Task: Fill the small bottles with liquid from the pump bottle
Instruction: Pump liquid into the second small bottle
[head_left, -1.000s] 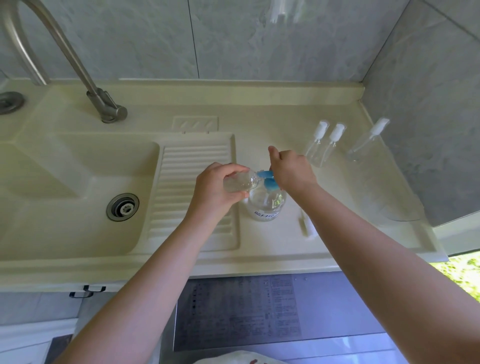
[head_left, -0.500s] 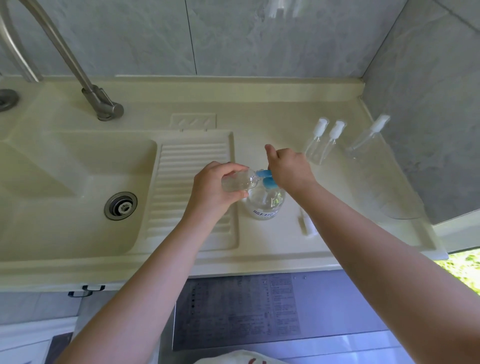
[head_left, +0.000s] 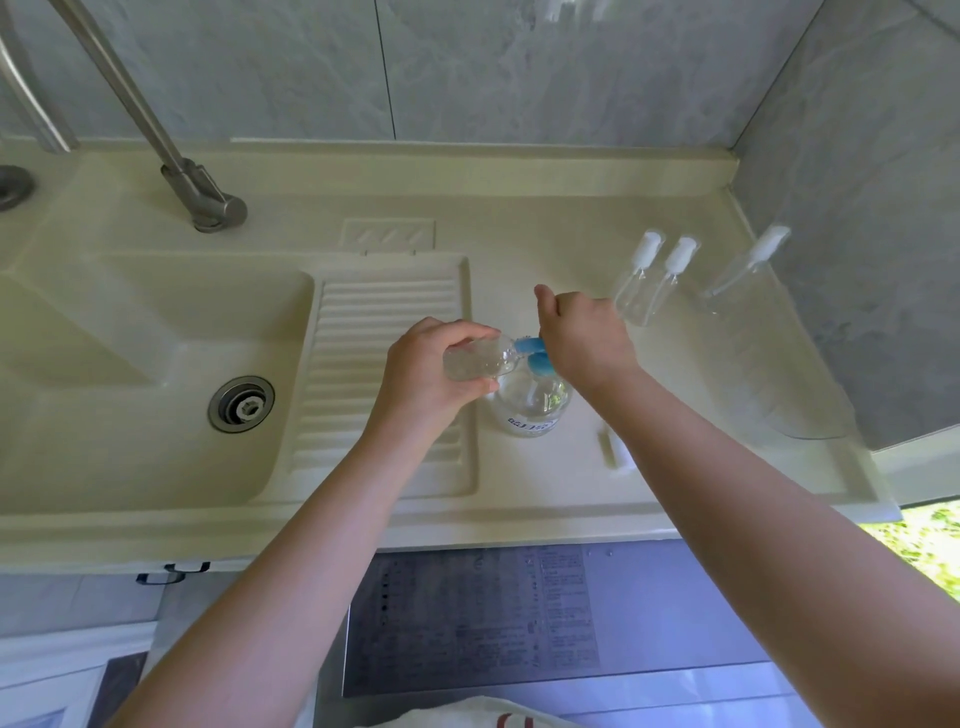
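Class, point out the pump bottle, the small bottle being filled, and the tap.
pump bottle (head_left: 530, 410), head view, clear body.
small bottle (head_left: 475, 362), head view, clear side.
tap (head_left: 208, 200), head view, metal base.

left grip (head_left: 436, 364) curled, tilted sideways; right grip (head_left: 582, 343) fisted, knuckles up; both forearms extended.

The pump bottle (head_left: 530, 405) carries a white label with dark blue characters low on its front, too blurred and too curved away to read. Below the worktop (head_left: 571, 499), a grey panel (head_left: 483, 618) is covered with columns of fine print and a row of small dots, all too small and soft to make out. A white cloth (head_left: 498, 716) at the bottom edge shows a red mark, cut off and unreadable.
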